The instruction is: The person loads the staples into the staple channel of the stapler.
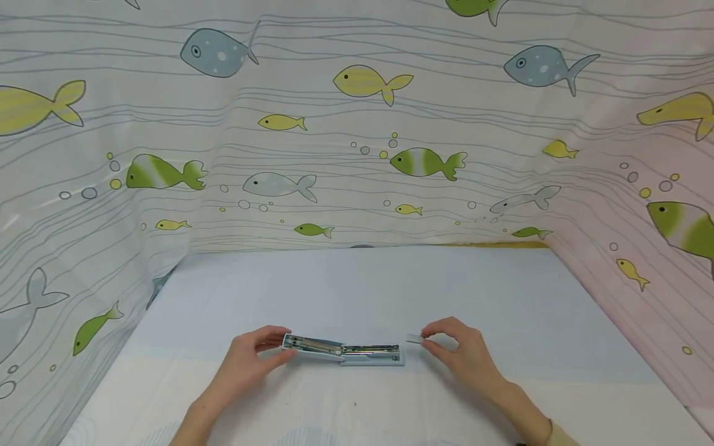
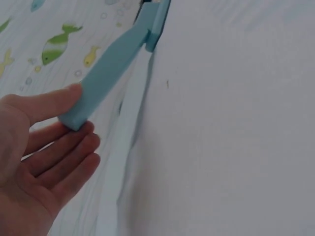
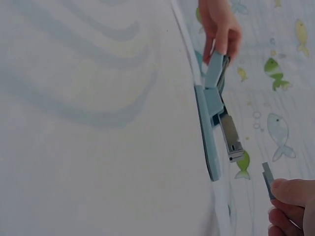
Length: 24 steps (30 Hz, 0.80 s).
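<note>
A light blue stapler (image 1: 370, 361) lies on the table, folded wide open with its metal inside showing. My left hand (image 1: 251, 358) pinches the end of its swung-back upper arm between thumb and index finger. In the left wrist view the blue outer face of that stapler arm (image 2: 110, 71) shows, and the other fingers are loosely bent below it. Just past the stapler's right end, my right hand (image 1: 465, 354) pinches a short strip of staples (image 1: 414, 339) between thumb and fingers. In the right wrist view the staple strip (image 3: 268, 178) points toward the metal magazine (image 3: 231, 137), apart from it.
The table (image 1: 357, 291) has a pale cloth. A curtain printed with fish (image 1: 357, 136) hangs behind the table and along both sides. A tiny dark speck (image 1: 355, 404) lies on the cloth in front of the stapler.
</note>
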Available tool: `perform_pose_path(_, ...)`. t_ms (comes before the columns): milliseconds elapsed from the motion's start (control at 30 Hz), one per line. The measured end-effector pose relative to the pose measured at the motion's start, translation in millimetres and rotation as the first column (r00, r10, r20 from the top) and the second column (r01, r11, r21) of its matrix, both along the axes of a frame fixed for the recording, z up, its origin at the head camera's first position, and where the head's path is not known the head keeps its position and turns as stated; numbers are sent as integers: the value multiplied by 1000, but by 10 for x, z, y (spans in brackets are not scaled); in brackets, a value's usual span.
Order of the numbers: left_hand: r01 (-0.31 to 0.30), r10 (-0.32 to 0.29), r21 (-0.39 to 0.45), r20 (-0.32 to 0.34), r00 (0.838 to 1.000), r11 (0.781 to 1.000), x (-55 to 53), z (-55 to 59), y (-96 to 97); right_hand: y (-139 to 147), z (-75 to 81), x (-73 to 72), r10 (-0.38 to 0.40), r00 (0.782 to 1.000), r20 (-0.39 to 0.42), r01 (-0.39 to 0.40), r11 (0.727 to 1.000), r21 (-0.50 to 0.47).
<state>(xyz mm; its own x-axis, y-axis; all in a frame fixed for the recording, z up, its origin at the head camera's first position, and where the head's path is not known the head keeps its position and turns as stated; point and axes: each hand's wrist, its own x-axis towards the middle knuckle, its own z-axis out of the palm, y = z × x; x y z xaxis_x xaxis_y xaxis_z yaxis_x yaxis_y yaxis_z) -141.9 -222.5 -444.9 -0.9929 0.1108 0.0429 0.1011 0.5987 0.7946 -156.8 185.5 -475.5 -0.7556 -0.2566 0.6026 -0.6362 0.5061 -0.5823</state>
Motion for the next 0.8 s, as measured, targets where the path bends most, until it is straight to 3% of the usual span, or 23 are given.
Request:
perform_pose_path(167, 21, -19, -31, 43, 999, 999, -35, 46, -36, -31, -6, -4, 15, 1000, -6, -15, 1000, -12)
perform_pose_path(533, 119, -113, -107, 59, 992, 987, -85, 169, -83, -120, 0, -6, 21, 1000, 6, -21, 1000, -14)
perform_pose_path(800, 139, -133, -103, 57, 989, 985, -118, 156, -94, -139, -18, -24, 34, 999, 0, -34, 999, -20)
